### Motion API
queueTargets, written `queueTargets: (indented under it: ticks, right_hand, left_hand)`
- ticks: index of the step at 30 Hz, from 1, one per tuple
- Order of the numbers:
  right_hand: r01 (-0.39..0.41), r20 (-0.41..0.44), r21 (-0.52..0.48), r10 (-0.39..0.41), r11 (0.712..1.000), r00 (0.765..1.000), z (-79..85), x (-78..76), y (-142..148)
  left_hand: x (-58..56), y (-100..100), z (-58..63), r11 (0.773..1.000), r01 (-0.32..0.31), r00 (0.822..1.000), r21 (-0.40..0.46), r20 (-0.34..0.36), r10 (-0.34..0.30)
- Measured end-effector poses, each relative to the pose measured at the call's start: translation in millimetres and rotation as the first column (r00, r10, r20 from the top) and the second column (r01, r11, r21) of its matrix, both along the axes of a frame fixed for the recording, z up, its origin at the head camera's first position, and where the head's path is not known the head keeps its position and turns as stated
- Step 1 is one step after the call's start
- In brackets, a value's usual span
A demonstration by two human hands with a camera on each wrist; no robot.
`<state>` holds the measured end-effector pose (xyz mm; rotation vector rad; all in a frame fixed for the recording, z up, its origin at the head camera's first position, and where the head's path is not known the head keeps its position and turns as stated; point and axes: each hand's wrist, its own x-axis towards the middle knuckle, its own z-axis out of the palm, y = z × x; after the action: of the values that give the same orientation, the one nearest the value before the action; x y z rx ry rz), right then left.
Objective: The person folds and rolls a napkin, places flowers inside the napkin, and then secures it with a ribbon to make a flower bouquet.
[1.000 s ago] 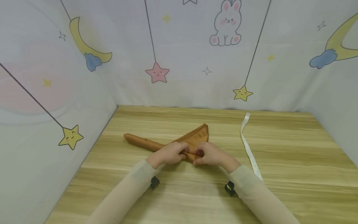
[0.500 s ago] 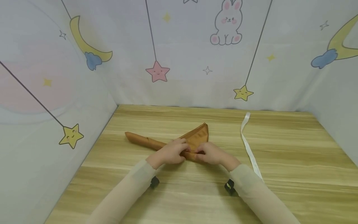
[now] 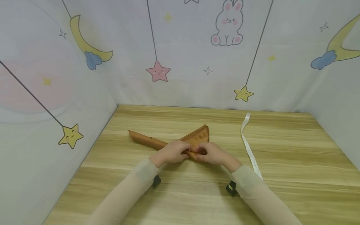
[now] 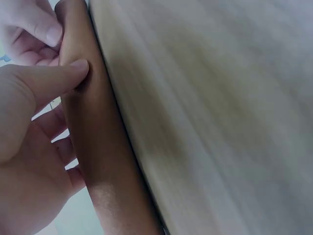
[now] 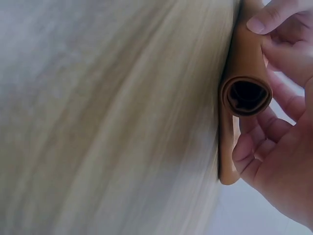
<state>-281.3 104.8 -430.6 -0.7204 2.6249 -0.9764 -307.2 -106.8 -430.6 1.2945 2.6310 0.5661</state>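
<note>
A brown satin cloth lies on the table, rolled into a tube along its near edge, with a pointed flap still flat behind. The roll's long tail stretches off to the left. My left hand grips the roll, thumb on its near side and fingers behind. Close beside it, my right hand pinches the roll near its right end. In the right wrist view, the hollow end of the rolled cloth faces the camera, and the fingers of my right hand curl behind it.
A narrow white ribbon lies lengthwise on the wooden table, right of the cloth and partly behind my right sleeve. Printed fabric walls with stars and a rabbit enclose the table's back and sides.
The tail of the roll has swung slightly to the right and away from me. Both hands stay close together on the roll, with small shifts of the fingers and thumbs.
</note>
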Motion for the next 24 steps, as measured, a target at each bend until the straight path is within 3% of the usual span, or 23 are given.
queueTargets:
  ticks: [4, 10, 13, 24]
  right_hand:
    - [-0.015, 0.012, -0.004, 0.015, 1.0, 1.0, -0.2, 0.8, 0.8]
    - [-0.063, -0.038, 0.014, 0.064, 0.998, 0.997, -2.4, 1.1, 2.9]
    - [-0.085, -0.037, 0.013, 0.085, 0.996, 0.996, -2.9, 0.8, 3.6]
    - [-0.073, 0.037, 0.006, 0.073, 0.997, 0.997, -3.0, -2.4, 4.6]
  left_hand:
    - [-1.3, -2.2, 0.3, 1.0, 0.007, 0.995, 0.019, 0.101, -0.009]
    - [-0.8, -3.9, 1.9, 0.999, -0.036, 0.967, 0.034, 0.252, 0.026]
    - [0.2, -3.6, 3.5, 0.999, -0.037, 0.968, 0.034, 0.25, 0.028]
    - [3.7, 1.3, 2.8, 1.0, 0.01, 0.992, -0.021, 0.126, -0.008]
